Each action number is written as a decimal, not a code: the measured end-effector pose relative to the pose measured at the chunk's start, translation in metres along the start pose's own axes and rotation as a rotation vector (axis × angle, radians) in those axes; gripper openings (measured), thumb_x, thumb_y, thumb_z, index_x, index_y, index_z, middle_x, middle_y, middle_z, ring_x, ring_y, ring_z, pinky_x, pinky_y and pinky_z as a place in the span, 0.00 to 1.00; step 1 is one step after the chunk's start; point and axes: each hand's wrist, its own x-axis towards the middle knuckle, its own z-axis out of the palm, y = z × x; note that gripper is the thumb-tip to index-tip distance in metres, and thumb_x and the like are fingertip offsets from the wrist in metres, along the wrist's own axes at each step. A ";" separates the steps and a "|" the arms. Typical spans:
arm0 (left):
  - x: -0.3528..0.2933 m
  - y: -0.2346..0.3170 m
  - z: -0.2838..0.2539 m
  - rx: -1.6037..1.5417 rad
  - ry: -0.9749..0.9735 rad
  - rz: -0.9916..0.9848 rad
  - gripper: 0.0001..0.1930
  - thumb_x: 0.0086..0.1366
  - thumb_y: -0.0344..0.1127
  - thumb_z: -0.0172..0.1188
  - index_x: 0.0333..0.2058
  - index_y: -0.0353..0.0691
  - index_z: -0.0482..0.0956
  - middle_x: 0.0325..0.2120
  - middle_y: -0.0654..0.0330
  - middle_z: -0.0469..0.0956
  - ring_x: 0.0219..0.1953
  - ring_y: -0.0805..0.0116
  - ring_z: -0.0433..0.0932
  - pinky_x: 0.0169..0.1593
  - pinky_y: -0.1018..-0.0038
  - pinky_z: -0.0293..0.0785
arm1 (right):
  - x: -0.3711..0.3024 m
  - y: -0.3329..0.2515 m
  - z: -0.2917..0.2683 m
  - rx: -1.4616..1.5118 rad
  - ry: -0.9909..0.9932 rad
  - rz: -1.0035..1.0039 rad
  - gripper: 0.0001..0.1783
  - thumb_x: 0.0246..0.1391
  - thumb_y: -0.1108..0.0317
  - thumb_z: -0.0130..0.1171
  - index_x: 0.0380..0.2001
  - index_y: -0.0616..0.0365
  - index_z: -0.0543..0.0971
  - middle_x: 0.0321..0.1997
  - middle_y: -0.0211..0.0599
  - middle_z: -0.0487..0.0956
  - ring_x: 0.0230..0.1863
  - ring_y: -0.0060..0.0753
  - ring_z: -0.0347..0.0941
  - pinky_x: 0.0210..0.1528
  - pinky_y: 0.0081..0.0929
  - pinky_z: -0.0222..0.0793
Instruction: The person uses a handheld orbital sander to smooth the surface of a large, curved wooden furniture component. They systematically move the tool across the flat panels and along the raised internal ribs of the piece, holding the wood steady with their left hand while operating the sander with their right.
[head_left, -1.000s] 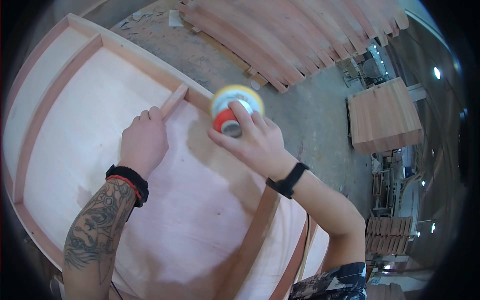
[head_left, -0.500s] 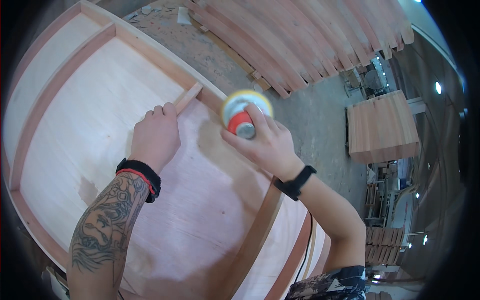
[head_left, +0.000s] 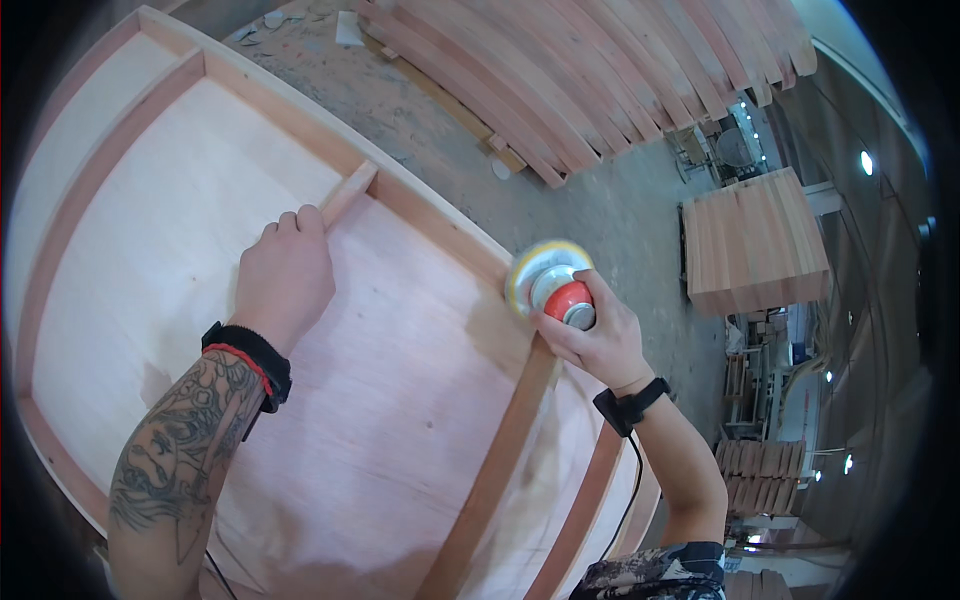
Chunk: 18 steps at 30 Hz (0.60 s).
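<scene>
My right hand (head_left: 607,342) is wrapped around a round disc sander (head_left: 569,299) with a red and silver body and a yellow-edged pad. The sander's pad lies at the far long edge of a wooden frame (head_left: 430,218), near the end of a cross rail (head_left: 500,452). My left hand (head_left: 287,268) grips another cross rail (head_left: 353,189), its fingers closed over the top. Pale plywood (head_left: 390,350) fills the frame between the rails. The underside of the sander's pad is hidden.
Beyond the frame, a stack of reddish planks (head_left: 560,75) lies over the dusty floor (head_left: 420,150). A block of stacked boards (head_left: 757,240) stands farther right, with more piled timber (head_left: 763,475) below it in view. A thin black cord (head_left: 632,490) hangs from my right wrist.
My right hand has moved the sander right and nearer along the frame's far edge. My left hand stays on the same rail, and the whole view has shifted slightly.
</scene>
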 end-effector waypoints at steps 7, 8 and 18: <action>-0.001 -0.001 0.003 -0.042 0.027 0.004 0.09 0.68 0.34 0.57 0.41 0.36 0.69 0.37 0.49 0.79 0.39 0.49 0.82 0.42 0.55 0.81 | 0.096 -0.014 0.017 0.086 0.203 -0.068 0.23 0.52 0.58 0.69 0.52 0.20 0.82 0.58 0.46 0.74 0.42 0.45 0.82 0.36 0.36 0.82; -0.001 -0.002 0.003 -0.040 0.014 0.000 0.09 0.68 0.34 0.58 0.41 0.36 0.69 0.37 0.49 0.79 0.39 0.49 0.82 0.42 0.55 0.80 | 0.114 -0.018 0.021 0.101 0.228 -0.060 0.22 0.53 0.57 0.68 0.52 0.22 0.82 0.58 0.47 0.74 0.42 0.46 0.82 0.36 0.36 0.82; 0.001 -0.003 0.006 -0.050 0.032 0.023 0.08 0.67 0.32 0.57 0.40 0.35 0.70 0.37 0.48 0.79 0.41 0.48 0.81 0.42 0.54 0.81 | 0.189 -0.027 0.031 0.347 0.151 0.012 0.30 0.56 0.51 0.66 0.63 0.34 0.75 0.60 0.54 0.74 0.39 0.58 0.83 0.44 0.45 0.82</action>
